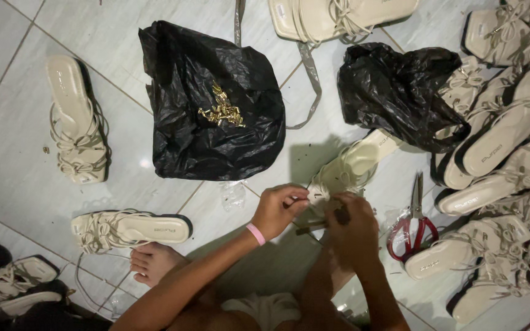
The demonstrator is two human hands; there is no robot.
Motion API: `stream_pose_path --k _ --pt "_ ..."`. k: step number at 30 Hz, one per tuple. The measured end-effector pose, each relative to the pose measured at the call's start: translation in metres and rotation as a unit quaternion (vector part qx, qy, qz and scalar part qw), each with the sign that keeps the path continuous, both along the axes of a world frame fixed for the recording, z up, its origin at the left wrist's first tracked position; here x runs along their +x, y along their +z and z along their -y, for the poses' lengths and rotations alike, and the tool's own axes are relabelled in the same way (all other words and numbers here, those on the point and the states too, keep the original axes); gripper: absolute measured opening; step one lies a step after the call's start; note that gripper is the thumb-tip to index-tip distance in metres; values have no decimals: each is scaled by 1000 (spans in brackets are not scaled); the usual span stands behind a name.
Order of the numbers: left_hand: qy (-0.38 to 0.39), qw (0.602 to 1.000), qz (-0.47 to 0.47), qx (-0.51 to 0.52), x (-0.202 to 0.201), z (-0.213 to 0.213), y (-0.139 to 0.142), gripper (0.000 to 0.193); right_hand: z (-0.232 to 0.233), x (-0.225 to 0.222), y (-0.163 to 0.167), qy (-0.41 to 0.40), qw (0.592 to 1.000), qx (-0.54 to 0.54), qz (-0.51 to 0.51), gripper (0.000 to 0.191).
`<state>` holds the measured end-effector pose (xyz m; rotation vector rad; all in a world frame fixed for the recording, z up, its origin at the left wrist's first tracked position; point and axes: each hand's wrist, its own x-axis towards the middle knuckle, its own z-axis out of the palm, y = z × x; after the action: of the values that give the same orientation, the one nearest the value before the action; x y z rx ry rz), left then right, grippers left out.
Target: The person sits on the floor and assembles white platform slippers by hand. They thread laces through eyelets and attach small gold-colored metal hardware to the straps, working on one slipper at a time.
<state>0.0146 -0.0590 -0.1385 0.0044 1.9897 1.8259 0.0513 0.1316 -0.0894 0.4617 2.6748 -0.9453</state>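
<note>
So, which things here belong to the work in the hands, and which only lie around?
In use:
- left hand and right hand
- cream sandal they work on
- dark tool by the right hand

Lying about:
- red scissors
- gold fittings on black bag
- sandal pile
- single sandal

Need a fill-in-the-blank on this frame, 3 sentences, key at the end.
1. The small gold metal pieces lie on a flat black ______ bag.
2. The scissors on the tiled floor have ______ handles.
3. The left hand, with a ______ wristband, and the right hand work on the straps of a cream sandal.

Missing words: plastic; red; pink
</note>
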Motion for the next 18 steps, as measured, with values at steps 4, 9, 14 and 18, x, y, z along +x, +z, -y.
stream_pose_path --k 4,9,14,18 --pt "11 996 -81 -48 -3 10 1 18 -1 3 -3 50 994 26 -98 38" --pt "-4 977 -172 -129 -3 28 6 24 0 2 -8 60 995 -2 -86 35" --pt "-2 999 -29 -14 1 16 1 17 15 -4 -19 45 997 -46 -33 35" --pt "22 959 252 126 -7 20 -11 21 38 -1 -28 -11 993 -89 -74 36"
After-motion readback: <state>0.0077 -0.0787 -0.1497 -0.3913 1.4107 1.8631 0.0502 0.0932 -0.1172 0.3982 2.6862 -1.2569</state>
